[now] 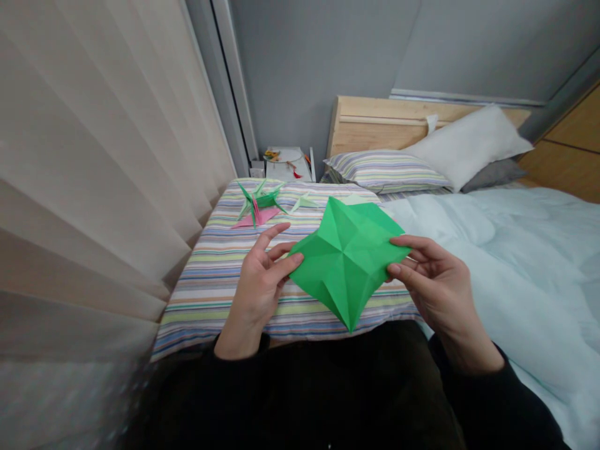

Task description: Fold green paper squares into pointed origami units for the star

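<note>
A creased sheet of green origami paper [344, 253] is held up in front of me, its fold lines meeting at the middle and one corner pointing down toward my lap. My left hand [265, 275] pinches its left corner between thumb and fingers, with the index finger lifted off. On the other side, my right hand [434, 278] grips the right corner, thumb in front. Beyond the left hand, green folded paper pieces [262, 199] lie on the striped cloth, together with a pink folded paper piece [262, 217]. A pale green folded piece [304, 202] rests beside them.
Striped cloth [201, 294] covers the surface before me. A pleated curtain [117, 156] hangs at the left. To the right spreads a pale blue quilt [529, 269], with pillows [389, 170] by the wooden headboard [365, 125]. A white stand [285, 165] holds small colourful items.
</note>
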Motion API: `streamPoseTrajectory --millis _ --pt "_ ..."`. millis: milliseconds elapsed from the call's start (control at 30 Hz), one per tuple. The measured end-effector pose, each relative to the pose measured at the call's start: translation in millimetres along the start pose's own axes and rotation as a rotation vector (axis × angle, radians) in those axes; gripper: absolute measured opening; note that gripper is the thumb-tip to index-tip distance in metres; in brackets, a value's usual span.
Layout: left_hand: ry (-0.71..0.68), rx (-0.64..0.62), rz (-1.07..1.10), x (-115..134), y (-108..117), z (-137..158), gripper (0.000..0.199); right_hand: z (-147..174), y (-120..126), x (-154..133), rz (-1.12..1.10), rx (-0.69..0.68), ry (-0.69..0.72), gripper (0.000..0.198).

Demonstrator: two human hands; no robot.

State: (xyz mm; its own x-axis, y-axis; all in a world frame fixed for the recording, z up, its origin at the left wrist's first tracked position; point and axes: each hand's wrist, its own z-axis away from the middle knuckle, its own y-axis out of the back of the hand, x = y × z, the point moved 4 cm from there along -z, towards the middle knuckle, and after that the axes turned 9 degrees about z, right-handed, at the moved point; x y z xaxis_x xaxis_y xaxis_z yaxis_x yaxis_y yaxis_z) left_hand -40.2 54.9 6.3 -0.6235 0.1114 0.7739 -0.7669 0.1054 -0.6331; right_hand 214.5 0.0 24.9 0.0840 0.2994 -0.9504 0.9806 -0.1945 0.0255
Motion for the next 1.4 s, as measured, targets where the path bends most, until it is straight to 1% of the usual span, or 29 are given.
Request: streamPoseTrajectory --millis 133,267,333,400,500,633,700,767,833,900,967,1067,1167,1267,1333,1400 --pt "-0.028 0.004 -0.045 0 1 0 0.080 1 3 7 0.013 0.037 -0.039 0.027" --pt "-0.075 0.013 -0.152 -1 2 0 0.077 -1 6 14 0.047 0.119 -0.047 0.022" --pt "-0.126 0.021 -0.186 -2 3 -1 0.073 -2 8 15 0.052 0.157 -0.038 0.023" --pt "-0.172 0.013 -0.201 -2 5 -2 0.069 -3 8 14 0.037 0.165 -0.040 0.031" --pt "-0.232 -0.031 -0.222 0 5 -3 0.063 -5 9 10 0.032 0.136 -0.052 0.043" --pt "-0.304 -0.079 -0.305 5 2 2 0.057 -6 6 6 0.089 0.057 -0.073 0.050" --pt "-0.341 -0.085 -0.351 8 -1 5 0.055 -5 3 6 0.150 -0.003 -0.106 0.045" --pt "-0.386 -0.086 -0.380 10 -3 8 0.052 -5 2 4 0.219 -0.047 -0.125 0.035" --pt "-0.427 -0.085 -0.382 11 -3 8 0.051 -6 2 1 0.249 -0.058 -0.109 0.028" --pt "-0.453 -0.087 -0.370 12 -1 7 0.052 -7 4 -5 0.235 -0.062 -0.075 0.025" --pt "-0.469 -0.084 -0.371 12 1 6 0.052 -9 5 -9 0.217 -0.070 -0.067 0.024" --pt "-0.464 -0.067 -0.402 12 1 5 0.047 -11 6 -12 0.204 -0.071 -0.117 0.028" --pt "-0.425 -0.038 -0.424 11 -2 6 0.043 -11 4 -12 0.275 -0.081 -0.158 0.031" --pt "-0.415 0.022 -0.430 12 -3 8 0.040 -12 4 -14 0.349 -0.052 -0.150 0.031" --pt "-0.416 0.047 -0.435 12 -3 9 0.038 -13 5 -13 0.341 -0.022 -0.133 0.031" --pt "-0.413 0.044 -0.436 12 -2 8 0.037 -13 7 -11 0.302 -0.014 -0.121 0.029"
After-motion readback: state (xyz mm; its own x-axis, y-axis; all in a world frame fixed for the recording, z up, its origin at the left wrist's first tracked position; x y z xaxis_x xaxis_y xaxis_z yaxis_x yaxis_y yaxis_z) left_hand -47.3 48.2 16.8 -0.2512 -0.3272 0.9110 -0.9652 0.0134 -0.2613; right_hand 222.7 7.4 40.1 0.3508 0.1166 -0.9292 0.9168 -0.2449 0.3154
